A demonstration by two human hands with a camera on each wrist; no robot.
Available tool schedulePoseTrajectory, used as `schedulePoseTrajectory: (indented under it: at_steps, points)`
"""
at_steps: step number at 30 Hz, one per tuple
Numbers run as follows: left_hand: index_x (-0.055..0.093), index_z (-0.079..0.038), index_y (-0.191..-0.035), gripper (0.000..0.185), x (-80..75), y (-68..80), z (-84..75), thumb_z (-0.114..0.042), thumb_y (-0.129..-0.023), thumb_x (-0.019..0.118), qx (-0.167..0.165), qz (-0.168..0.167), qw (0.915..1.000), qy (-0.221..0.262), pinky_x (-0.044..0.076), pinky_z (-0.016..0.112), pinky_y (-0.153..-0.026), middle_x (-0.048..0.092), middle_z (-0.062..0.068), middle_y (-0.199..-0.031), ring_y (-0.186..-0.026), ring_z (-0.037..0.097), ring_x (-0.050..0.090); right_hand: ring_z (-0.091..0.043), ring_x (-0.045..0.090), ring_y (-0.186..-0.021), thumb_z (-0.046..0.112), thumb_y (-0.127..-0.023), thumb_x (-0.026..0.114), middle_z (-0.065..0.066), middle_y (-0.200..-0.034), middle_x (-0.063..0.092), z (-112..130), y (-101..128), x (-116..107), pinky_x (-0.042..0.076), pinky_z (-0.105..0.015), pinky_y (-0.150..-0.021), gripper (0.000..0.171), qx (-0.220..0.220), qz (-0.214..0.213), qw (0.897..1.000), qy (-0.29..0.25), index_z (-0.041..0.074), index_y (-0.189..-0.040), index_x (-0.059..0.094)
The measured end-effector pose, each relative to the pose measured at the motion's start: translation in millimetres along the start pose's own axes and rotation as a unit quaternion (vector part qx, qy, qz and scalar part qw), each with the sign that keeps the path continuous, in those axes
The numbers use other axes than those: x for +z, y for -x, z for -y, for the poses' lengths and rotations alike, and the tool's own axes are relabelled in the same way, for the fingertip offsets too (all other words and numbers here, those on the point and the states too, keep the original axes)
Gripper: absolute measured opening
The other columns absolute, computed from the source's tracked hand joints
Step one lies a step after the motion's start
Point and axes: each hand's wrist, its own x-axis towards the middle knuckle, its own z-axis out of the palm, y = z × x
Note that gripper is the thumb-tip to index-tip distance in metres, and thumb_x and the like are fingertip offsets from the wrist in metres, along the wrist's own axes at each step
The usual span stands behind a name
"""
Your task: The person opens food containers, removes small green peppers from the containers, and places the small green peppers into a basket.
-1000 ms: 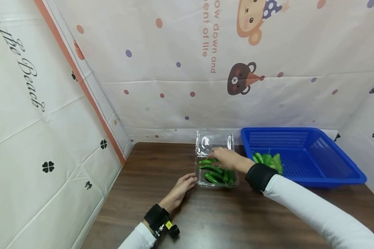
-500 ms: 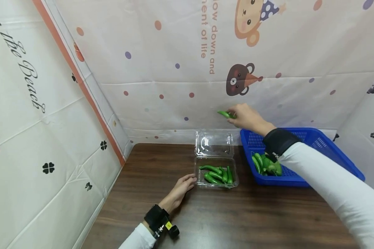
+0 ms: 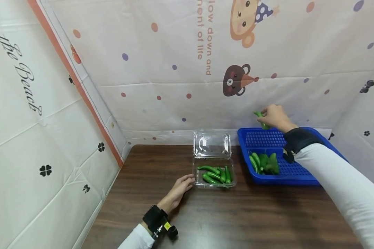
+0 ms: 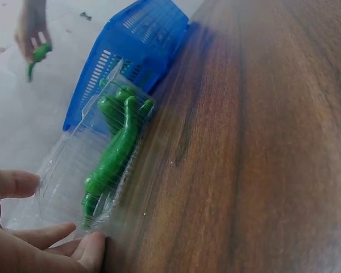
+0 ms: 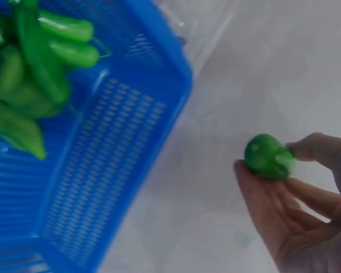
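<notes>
Right hand (image 3: 275,116), pinching pepper (image 3: 259,117), now above basket (image 3: 299,173); left hand (image 3: 177,192) relaxed, unmoved.

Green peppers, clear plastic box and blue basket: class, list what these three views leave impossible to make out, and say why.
- Exact count of the green peppers in the clear plastic clamshell box: head view too small; left wrist view blurred, the peppers overlapping.
- Length of the green pepper pinched by the right hand: right wrist view shows only its end.
- Far right side of the blue slotted plastic basket: head view, hidden behind the white sleeve.
- Left hand palm: cut off at the left wrist view's edge.
</notes>
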Motion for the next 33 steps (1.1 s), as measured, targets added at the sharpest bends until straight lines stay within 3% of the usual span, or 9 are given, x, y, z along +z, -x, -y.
schedulePoseTrajectory:
  at_steps: [4, 7, 12, 19, 24, 26, 29, 33]
  points:
    - [0.044, 0.009, -0.148, 0.054, -0.1, -0.2, -0.3, -0.021, -0.104, 0.052, -0.002, 0.004, 1.0000, -0.001, 0.037, 0.053, -0.124, 0.040, 0.029, -0.156, -0.148, 0.043, 0.037, -0.035, 0.074, -0.068, 0.012, -0.096, 0.063, -0.046, -0.121, 0.059, -14, 8, 5, 0.065, -0.039, -0.057, 0.049, 0.044, 0.070, 0.996, -0.018, -0.025, -0.127, 0.055]
    - [0.042, 0.009, -0.149, 0.056, -0.7, 0.1, -1.1, -0.022, -0.104, 0.053, -0.005, 0.008, 0.9999, -0.004, 0.037, 0.053, -0.124, 0.038, 0.029, -0.158, -0.149, 0.043, 0.036, -0.032, 0.074, -0.070, 0.012, -0.097, 0.061, -0.044, -0.119, 0.061, -17, 12, 12, 0.066, -0.040, -0.059, 0.048, 0.056, 0.115, 0.991, -0.034, -0.024, -0.128, 0.055]
    - [0.041, 0.009, -0.150, 0.056, -0.9, 0.5, -1.7, -0.023, -0.105, 0.052, -0.005, 0.012, 0.9999, -0.007, 0.038, 0.053, -0.124, 0.036, 0.029, -0.159, -0.149, 0.043, 0.035, -0.026, 0.071, -0.071, 0.010, -0.098, 0.061, -0.035, -0.099, 0.069, -16, 15, 25, 0.067, -0.042, -0.064, 0.044, 0.069, 0.172, 0.981, -0.057, -0.023, -0.127, 0.057]
    - [0.042, 0.010, -0.149, 0.055, -0.9, -1.0, -1.7, -0.022, -0.104, 0.052, -0.002, 0.012, 0.9999, -0.004, 0.038, 0.052, -0.124, 0.038, 0.029, -0.157, -0.149, 0.043, 0.036, -0.021, 0.070, -0.076, 0.009, -0.098, 0.062, -0.017, -0.090, 0.071, -10, 20, 42, 0.068, -0.042, -0.072, 0.034, 0.093, 0.276, 0.953, -0.078, -0.017, -0.119, 0.064]
    - [0.042, 0.010, -0.148, 0.054, -0.8, -1.0, -1.8, -0.021, -0.105, 0.051, 0.002, 0.013, 0.9999, -0.004, 0.037, 0.053, -0.125, 0.040, 0.029, -0.156, -0.148, 0.043, 0.036, -0.009, 0.058, -0.064, 0.007, -0.098, 0.062, -0.002, -0.074, 0.059, -8, 23, 50, 0.068, -0.042, -0.075, 0.024, 0.098, 0.333, 0.935, -0.069, -0.013, -0.110, 0.068]
    - [0.042, 0.010, -0.148, 0.054, -0.8, -0.5, -2.0, -0.021, -0.105, 0.051, 0.002, 0.014, 0.9999, -0.004, 0.037, 0.053, -0.125, 0.039, 0.029, -0.157, -0.149, 0.043, 0.036, -0.008, 0.053, -0.062, 0.007, -0.098, 0.061, 0.001, -0.071, 0.052, -7, 25, 53, 0.068, -0.042, -0.075, 0.021, 0.103, 0.349, 0.929, -0.069, -0.011, -0.107, 0.068]
    - [0.042, 0.010, -0.149, 0.054, -0.9, 0.0, -1.9, -0.021, -0.105, 0.051, 0.001, 0.016, 0.9998, -0.007, 0.036, 0.053, -0.125, 0.038, 0.029, -0.158, -0.149, 0.043, 0.035, -0.010, 0.055, -0.063, 0.007, -0.098, 0.063, 0.000, -0.073, 0.054, -8, 27, 57, 0.068, -0.041, -0.075, 0.019, 0.106, 0.358, 0.926, -0.065, -0.008, -0.108, 0.068]
    - [0.042, 0.010, -0.149, 0.054, -0.7, 0.1, -1.8, -0.021, -0.105, 0.051, -0.001, 0.015, 0.9999, -0.008, 0.036, 0.053, -0.125, 0.038, 0.029, -0.158, -0.149, 0.043, 0.035, -0.015, 0.065, -0.069, 0.010, -0.097, 0.065, -0.007, -0.081, 0.064, -8, 30, 61, 0.068, -0.041, -0.075, 0.017, 0.107, 0.358, 0.926, -0.057, -0.005, -0.103, 0.070]
